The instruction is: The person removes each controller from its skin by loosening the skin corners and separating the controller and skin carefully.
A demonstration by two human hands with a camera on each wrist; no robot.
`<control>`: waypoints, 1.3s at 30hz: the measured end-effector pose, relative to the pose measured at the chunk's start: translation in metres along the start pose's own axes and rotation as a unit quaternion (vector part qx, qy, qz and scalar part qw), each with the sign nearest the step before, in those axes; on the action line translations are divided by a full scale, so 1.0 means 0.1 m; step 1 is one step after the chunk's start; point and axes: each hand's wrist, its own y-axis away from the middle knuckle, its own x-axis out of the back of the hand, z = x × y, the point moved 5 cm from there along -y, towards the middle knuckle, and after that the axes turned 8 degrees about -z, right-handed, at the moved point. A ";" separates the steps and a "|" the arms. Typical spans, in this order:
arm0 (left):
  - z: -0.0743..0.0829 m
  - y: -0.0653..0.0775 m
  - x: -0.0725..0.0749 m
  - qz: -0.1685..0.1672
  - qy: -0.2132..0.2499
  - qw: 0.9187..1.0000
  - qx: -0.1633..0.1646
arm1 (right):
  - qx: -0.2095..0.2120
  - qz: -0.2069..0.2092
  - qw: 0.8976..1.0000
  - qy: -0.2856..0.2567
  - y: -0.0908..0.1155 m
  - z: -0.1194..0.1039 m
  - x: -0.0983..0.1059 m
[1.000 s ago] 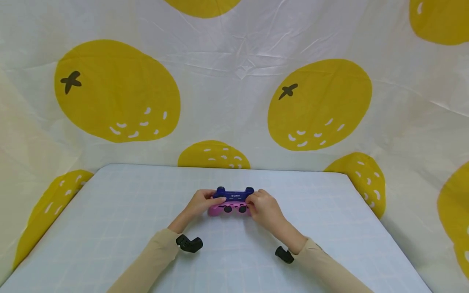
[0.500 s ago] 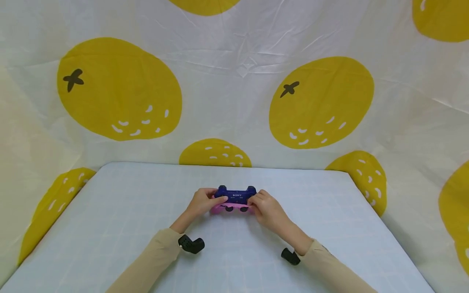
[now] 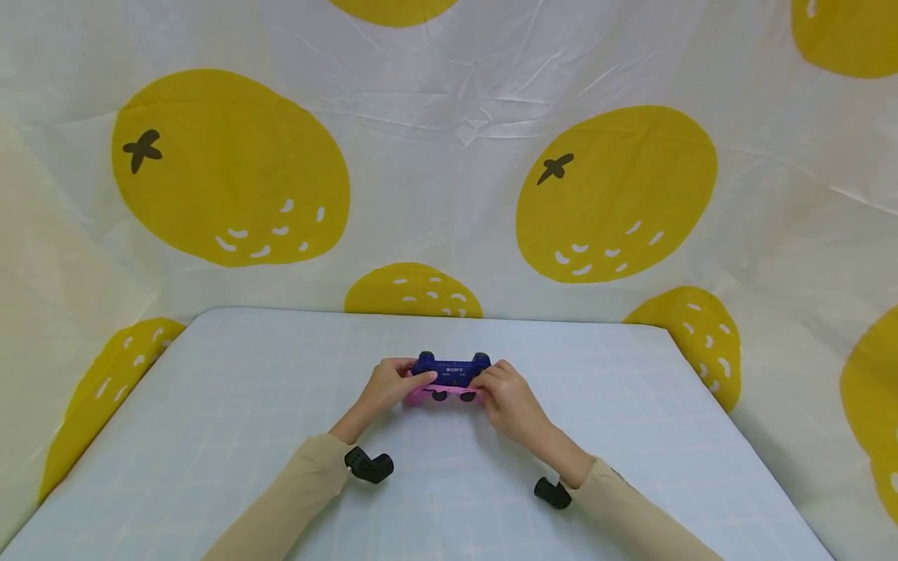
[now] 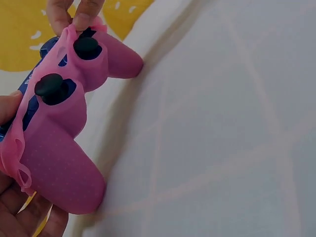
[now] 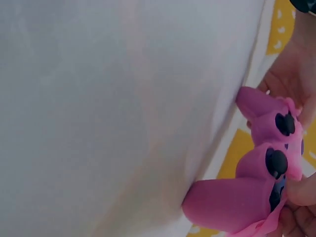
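A dark blue Sony game controller (image 3: 454, 372) is held up between the two hands. A stretchy pink cover (image 4: 64, 148) wraps both its handles and the area round the black thumbsticks (image 4: 50, 86), while the blue top face is bare in the head view. My left hand (image 3: 387, 386) grips the controller's left end, thumb on the top face and fingers underneath. At the right end, my right hand (image 3: 514, 401) pinches the cover's edge between thumb and fingers. In the left wrist view the cover's rim is stretched and folded beside the left hand.
A pale checked cloth covers the table (image 3: 245, 405). Behind it hangs a white curtain (image 3: 428, 171) printed with yellow fruit. A black wrist camera (image 3: 369, 465) sits on the left wrist and another camera (image 3: 553, 492) on the right.
The pink cover's edge has been drawn up towards the blue face, so less of the thumbsticks shows in the head view. Right hand shifts only slightly; left hand keeps its grip.
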 end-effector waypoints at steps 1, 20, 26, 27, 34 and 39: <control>0.00 0.00 0.00 0.001 0.000 1.000 0.000 | 0.000 0.006 1.000 -0.009 0.00 0.01 0.00; 0.04 0.00 0.01 0.003 -0.024 0.999 -0.028 | 0.054 -0.071 0.995 0.051 0.09 0.00 -0.05; 0.04 0.02 -0.02 0.002 -0.024 1.000 -0.020 | 0.102 -0.061 0.990 0.073 0.15 -0.01 0.01; 0.04 0.02 -0.03 -0.001 -0.023 1.000 -0.020 | 0.102 -0.064 0.990 0.069 0.16 0.01 0.03; 0.04 0.01 -0.07 -0.011 -0.019 1.000 -0.013 | 0.050 -0.114 0.991 -0.050 0.23 0.12 0.15; 0.01 0.02 -0.03 -0.006 -0.015 1.000 -0.011 | -0.155 -0.120 0.949 -0.247 0.27 0.37 0.13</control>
